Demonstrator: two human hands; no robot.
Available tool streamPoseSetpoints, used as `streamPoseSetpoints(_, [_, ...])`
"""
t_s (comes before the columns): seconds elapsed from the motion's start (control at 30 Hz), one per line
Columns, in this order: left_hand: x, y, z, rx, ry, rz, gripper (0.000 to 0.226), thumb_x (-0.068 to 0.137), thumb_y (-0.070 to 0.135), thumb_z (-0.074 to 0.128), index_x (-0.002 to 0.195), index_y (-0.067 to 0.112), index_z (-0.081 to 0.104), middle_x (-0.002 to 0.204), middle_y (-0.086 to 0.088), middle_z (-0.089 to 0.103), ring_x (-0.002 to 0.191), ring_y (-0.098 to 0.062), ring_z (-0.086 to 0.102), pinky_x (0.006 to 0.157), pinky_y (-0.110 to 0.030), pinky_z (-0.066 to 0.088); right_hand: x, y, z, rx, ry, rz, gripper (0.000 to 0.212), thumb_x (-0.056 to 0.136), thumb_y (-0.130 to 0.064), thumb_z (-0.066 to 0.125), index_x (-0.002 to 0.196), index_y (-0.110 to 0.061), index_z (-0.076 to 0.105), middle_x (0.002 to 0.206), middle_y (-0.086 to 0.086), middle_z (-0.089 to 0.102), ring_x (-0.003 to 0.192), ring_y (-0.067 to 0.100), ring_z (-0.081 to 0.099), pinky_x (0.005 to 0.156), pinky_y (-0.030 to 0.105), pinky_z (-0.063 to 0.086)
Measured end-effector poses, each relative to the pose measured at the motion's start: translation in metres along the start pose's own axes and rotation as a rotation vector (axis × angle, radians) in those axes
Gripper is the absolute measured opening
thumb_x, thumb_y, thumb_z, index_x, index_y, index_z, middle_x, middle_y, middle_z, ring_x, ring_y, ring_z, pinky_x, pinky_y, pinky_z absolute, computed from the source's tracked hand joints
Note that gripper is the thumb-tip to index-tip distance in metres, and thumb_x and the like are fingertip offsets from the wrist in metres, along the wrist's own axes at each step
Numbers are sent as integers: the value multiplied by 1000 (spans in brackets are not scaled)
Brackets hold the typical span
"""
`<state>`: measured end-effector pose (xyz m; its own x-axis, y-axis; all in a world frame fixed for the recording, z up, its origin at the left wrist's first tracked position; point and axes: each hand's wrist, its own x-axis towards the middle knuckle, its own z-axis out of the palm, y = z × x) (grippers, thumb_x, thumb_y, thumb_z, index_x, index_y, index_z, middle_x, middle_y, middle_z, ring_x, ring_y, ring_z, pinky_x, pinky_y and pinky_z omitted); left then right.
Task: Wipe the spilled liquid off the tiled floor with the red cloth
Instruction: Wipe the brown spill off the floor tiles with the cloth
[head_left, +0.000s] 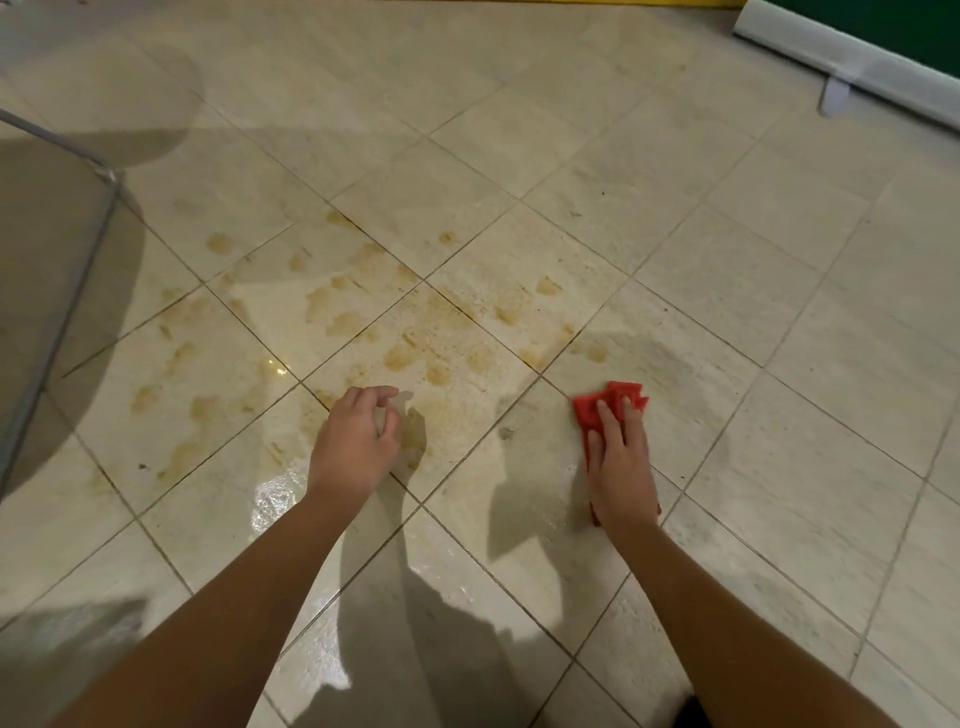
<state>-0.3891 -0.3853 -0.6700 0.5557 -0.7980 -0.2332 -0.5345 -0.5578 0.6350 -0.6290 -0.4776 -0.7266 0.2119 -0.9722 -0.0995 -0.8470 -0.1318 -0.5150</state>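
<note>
The red cloth (597, 410) is pressed flat on the tiled floor (727, 260) under the right hand (621, 467), whose fingers are laid straight over it, just right of the spill. The left hand (356, 441) is held loosely curled with nothing in it; whether its tips touch the tile cannot be told. Wiping is judged to be under way, the brownish spilled liquid (400, 358) being largely unwiped. A leftward sweep across those patches is called for next.
</note>
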Motion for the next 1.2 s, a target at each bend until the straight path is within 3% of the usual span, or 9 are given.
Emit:
streamPoseSetpoints(0.1, [-2, -8, -6, -15, 22, -14, 28, 92, 21, 42, 118, 17, 54, 119, -2, 51, 108, -20, 49, 94, -39, 43, 5, -38, 17, 5, -19, 109, 47, 97, -7, 28, 143, -11, 18, 154, 10, 0, 141, 26, -2, 112, 41, 14])
streamPoseSetpoints(0.27, [-7, -22, -18, 16, 49, -25, 28, 93, 22, 43, 117, 16, 54, 118, -3, 53, 109, -21, 50, 94, -43, 43, -26, -93, 52, -58, -135, -114, 60, 93, -4, 34, 144, -14, 4, 153, 10, -9, 140, 28, -10, 107, 39, -6])
streamPoseSetpoints(0.4, [-5, -23, -26, 9, 61, -76, 27, 93, 22, 41, 116, 17, 55, 120, -3, 51, 109, -20, 50, 94, -43, 43, -53, -79, 52, -40, -246, -444, 59, 86, 1, 53, 139, -7, 27, 149, 16, 16, 137, 32, 14, 105, 53, 30])
streamPoseSetpoints(0.47, [-3, -20, -28, -19, 82, -93, 27, 93, 22, 42, 116, 18, 55, 120, -3, 51, 108, -20, 51, 94, -43, 44, -53, -53, 41, -116, -337, -521, 65, 87, -4, 52, 142, -17, 19, 149, 1, -2, 136, 21, 2, 109, 49, 20])
streamPoseSetpoints(0.6, [-4, -16, -30, -45, 105, -71, 27, 92, 22, 42, 115, 19, 56, 119, -3, 52, 106, -19, 51, 91, -40, 45, -36, -31, 23, -16, -224, -261, 44, 98, -24, 28, 141, -26, 21, 150, -9, -4, 140, 19, 6, 112, 42, 23])
streamPoseSetpoints(0.77, [-10, -21, -38, -64, 151, -92, 28, 93, 20, 41, 116, 17, 56, 119, -4, 52, 108, -21, 51, 93, -40, 44, -11, -72, 35, 27, -110, -31, 52, 94, 0, 31, 143, -12, 17, 154, 9, -1, 141, 25, -4, 109, 36, 0])
streamPoseSetpoints(0.93, [-21, -30, -48, -51, 180, -104, 28, 93, 20, 40, 115, 16, 56, 117, -3, 53, 106, -19, 52, 93, -37, 43, -30, -117, 69, 13, -236, -309, 53, 94, -3, 34, 143, -13, 16, 154, 11, -2, 141, 27, -6, 114, 43, 3])
streamPoseSetpoints(1.03, [-27, -35, -52, -40, 192, -113, 27, 92, 19, 41, 115, 16, 56, 118, -3, 53, 108, -20, 52, 93, -37, 43, -53, -124, 76, 35, -369, -497, 48, 95, -6, 36, 141, -14, 24, 154, 9, 7, 141, 25, 1, 110, 31, 5])
streamPoseSetpoints(1.2, [-33, -43, -57, -20, 183, -150, 28, 92, 21, 40, 116, 18, 54, 120, -1, 52, 108, -20, 52, 94, -39, 43, -48, -79, 54, -90, -421, -648, 49, 91, -33, 23, 138, -20, 33, 152, 5, 18, 139, 24, 17, 107, 43, 32])
